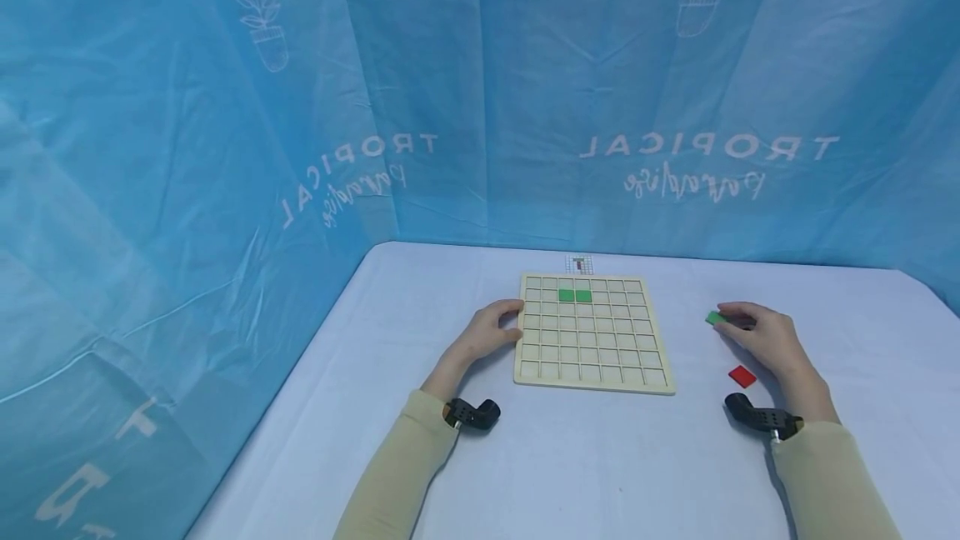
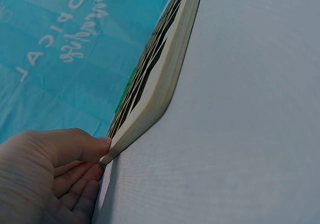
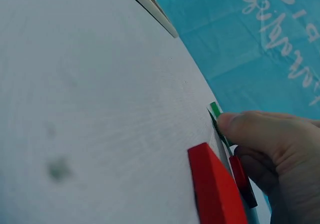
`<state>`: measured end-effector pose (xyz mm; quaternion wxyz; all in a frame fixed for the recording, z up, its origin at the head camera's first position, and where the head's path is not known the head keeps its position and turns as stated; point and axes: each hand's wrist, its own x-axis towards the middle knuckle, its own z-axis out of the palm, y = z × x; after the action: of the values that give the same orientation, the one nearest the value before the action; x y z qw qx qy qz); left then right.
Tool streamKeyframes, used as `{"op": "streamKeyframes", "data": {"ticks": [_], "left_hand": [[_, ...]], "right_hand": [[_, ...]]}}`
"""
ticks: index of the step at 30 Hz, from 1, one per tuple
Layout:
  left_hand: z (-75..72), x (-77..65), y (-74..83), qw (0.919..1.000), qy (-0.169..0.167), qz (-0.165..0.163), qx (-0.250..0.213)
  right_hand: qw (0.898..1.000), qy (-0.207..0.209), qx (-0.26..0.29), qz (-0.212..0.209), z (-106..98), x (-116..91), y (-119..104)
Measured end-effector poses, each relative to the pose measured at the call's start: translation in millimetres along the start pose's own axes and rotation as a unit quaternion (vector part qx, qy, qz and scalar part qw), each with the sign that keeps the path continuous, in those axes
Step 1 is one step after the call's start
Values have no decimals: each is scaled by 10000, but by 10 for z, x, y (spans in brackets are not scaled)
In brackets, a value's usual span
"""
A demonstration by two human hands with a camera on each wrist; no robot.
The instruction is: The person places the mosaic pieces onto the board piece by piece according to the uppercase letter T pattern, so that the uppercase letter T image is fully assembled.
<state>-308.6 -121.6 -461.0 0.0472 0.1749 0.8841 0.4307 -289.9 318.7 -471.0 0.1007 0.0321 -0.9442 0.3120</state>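
Note:
A pale square board (image 1: pixel 592 386) with a grid of shallow cells lies on the table. Two green tiles (image 1: pixel 575 296) sit side by side in its upper rows. My left hand (image 1: pixel 491 332) touches the board's left edge with thumb and fingertips spread apart; in the left wrist view the thumb (image 2: pixel 82 146) meets the board's rim (image 2: pixel 162 92). To the right of the board, my right hand (image 1: pixel 765 340) pinches a green tile (image 1: pixel 715 318) between thumb and fingers, low over the table. A red tile (image 1: pixel 742 377) lies just nearer than that hand. The right wrist view shows another red piece (image 3: pixel 242 181) under the fingers.
A small printed card (image 1: pixel 579 265) with a grid pattern lies just beyond the board's far edge. White cloth (image 1: pixel 570 465) covers the table. Blue printed curtains (image 1: pixel 525 90) hang behind it and along the left side.

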Motion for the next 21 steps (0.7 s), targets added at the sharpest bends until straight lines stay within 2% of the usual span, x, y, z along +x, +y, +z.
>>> {"op": "streamKeyframes", "data": {"ticks": [5, 8, 13, 15, 18, 21], "left_hand": [[-5, -6, 2, 10000, -17, 29, -8], [-11, -4, -8, 10000, -15, 59, 21], [-15, -1, -15, 10000, -7, 3, 9], [-13, 0, -12, 10000, 1, -32, -12], [-7, 4, -4, 10000, 15, -44, -28], [4, 11, -3, 10000, 25, -24, 3]], "right_hand": [[9991, 81, 405, 138, -95, 3, -173], [9977, 194, 632, 171, -99, 96, -189], [9949, 640, 748, -199, 185, 524, 121], [9930, 738, 827, -396, 320, 701, 180], [9899, 635, 1103, -629, 431, 846, 31], [9858, 274, 1496, -718, 403, 798, -401]]}}
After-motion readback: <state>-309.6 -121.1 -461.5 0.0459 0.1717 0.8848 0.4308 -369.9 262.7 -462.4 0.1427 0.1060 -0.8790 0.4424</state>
